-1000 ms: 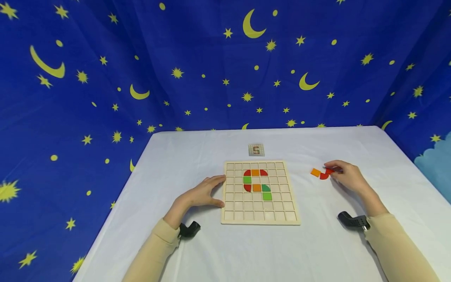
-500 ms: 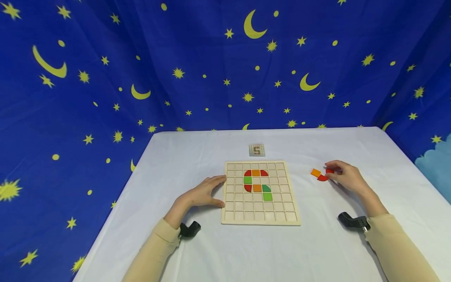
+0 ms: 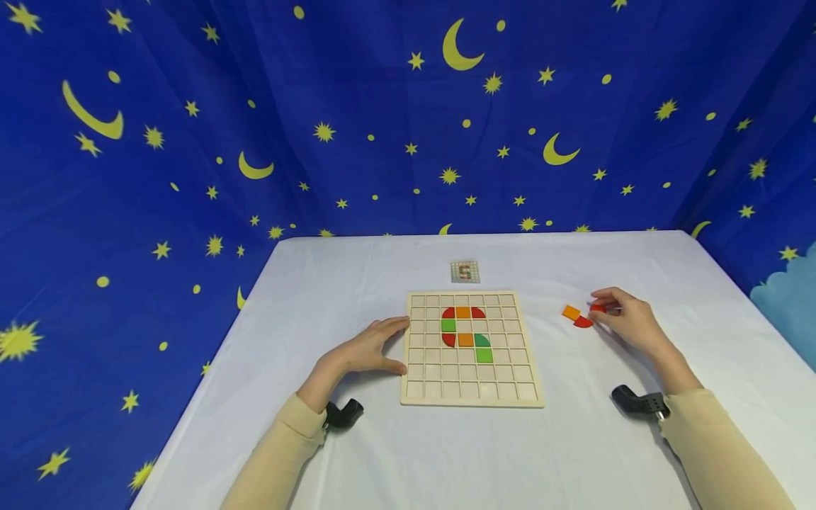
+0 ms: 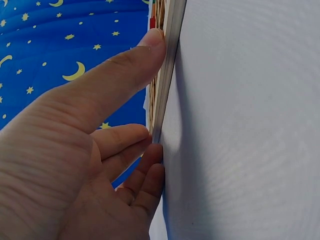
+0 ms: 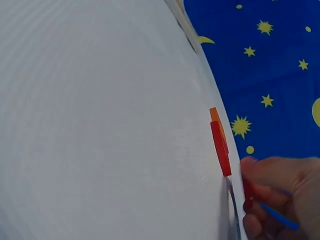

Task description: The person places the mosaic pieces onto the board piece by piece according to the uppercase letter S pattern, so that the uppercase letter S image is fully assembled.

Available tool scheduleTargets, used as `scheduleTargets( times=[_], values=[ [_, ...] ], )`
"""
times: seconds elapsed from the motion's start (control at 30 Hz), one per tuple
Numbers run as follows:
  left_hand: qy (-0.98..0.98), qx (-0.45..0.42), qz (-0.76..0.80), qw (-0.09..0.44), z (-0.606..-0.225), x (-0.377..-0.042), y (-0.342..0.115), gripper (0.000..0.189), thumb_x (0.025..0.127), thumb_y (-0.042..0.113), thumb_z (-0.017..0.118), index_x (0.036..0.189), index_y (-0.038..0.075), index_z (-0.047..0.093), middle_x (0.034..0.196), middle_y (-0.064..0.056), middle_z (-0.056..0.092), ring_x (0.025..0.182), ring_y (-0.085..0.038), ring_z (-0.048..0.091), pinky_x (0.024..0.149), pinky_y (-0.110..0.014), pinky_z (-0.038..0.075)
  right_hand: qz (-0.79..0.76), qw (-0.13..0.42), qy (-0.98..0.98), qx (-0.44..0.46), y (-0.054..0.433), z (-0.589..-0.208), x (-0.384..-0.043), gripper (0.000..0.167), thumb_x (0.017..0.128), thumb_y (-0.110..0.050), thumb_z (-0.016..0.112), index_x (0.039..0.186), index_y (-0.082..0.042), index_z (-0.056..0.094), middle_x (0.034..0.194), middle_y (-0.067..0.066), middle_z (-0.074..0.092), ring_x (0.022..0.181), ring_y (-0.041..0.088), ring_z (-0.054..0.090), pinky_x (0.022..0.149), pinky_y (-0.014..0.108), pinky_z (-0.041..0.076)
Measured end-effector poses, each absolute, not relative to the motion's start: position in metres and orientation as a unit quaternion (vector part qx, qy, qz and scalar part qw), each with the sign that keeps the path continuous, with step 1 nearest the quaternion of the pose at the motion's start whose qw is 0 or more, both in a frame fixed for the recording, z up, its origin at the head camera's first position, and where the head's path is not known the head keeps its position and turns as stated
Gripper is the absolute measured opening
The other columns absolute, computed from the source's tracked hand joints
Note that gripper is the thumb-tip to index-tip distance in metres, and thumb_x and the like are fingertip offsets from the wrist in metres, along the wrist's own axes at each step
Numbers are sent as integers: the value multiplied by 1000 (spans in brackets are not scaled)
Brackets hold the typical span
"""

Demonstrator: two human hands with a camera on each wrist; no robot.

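In the head view a pale wooden grid board (image 3: 472,393) lies flat, with red and dark green quarter-circles and orange and light green squares set in its cells. My left hand (image 3: 366,348) rests against the board's left edge, thumb and fingers spread. In the left wrist view the thumb (image 4: 150,45) touches the rim. Right of the board, my right hand (image 3: 631,319) pinches a red piece (image 3: 597,309) between thumb and fingers; its full outline is hidden. Beside that hand lie a red quarter-circle piece (image 3: 583,322) and an orange square (image 3: 571,312), touching or nearly so.
A small card (image 3: 465,271) with an S-shaped pattern on a grid lies behind the board. White cloth covers the table (image 3: 357,283). A blue curtain (image 3: 382,106) with stars and moons stands at the back and sides. Black devices (image 3: 637,400) are worn at both wrists.
The loose red quarter-circle has turned and shifted slightly toward the orange square. My right hand has risen a little with the pinched red piece. The left hand and board have stayed put.
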State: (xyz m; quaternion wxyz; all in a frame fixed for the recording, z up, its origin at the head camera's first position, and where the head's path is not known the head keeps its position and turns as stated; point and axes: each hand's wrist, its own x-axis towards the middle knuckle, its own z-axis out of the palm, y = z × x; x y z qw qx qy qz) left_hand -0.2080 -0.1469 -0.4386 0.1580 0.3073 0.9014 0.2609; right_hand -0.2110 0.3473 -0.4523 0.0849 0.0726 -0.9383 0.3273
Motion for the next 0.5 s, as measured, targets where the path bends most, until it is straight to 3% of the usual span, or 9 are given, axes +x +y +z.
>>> scheduleTargets(
  times=[0.13,0.23,0.3,0.33,0.5],
  values=[
    [902,303,262,163,-439,-208,-147,95,76,41,78,147,2,28,151,-11,28,138,-30,22,113,-44,15,340,113,-929,87,344,-441,-208,35,86,-10,70,115,6,58,104,25,63,92,34,61,77,21,50],
    [902,303,260,164,-438,-208,-147,95,76,42,78,148,3,28,152,-10,28,138,-30,22,112,-43,17,344,120,-926,94,337,-430,-206,34,86,-12,70,114,5,60,103,23,64,91,32,62,71,2,40],
    [901,305,261,164,-438,-208,-147,95,76,42,78,148,3,29,152,-10,28,138,-30,23,112,-44,19,348,117,-925,99,330,-424,-204,34,86,-14,70,114,4,61,104,22,64,91,31,62,72,5,44],
    [901,306,260,164,-437,-208,-148,95,76,42,77,148,3,29,151,-11,28,138,-30,23,112,-44,19,350,111,-925,101,325,-421,-203,35,87,-16,70,115,4,61,104,21,64,93,37,61,72,8,46],
    [902,306,257,163,-437,-208,-147,95,76,41,77,148,3,28,151,-11,28,138,-30,23,112,-43,19,384,87,-911,126,295,-408,-190,34,87,-18,70,115,0,62,106,16,65,92,29,63,71,13,49]
  ],
)
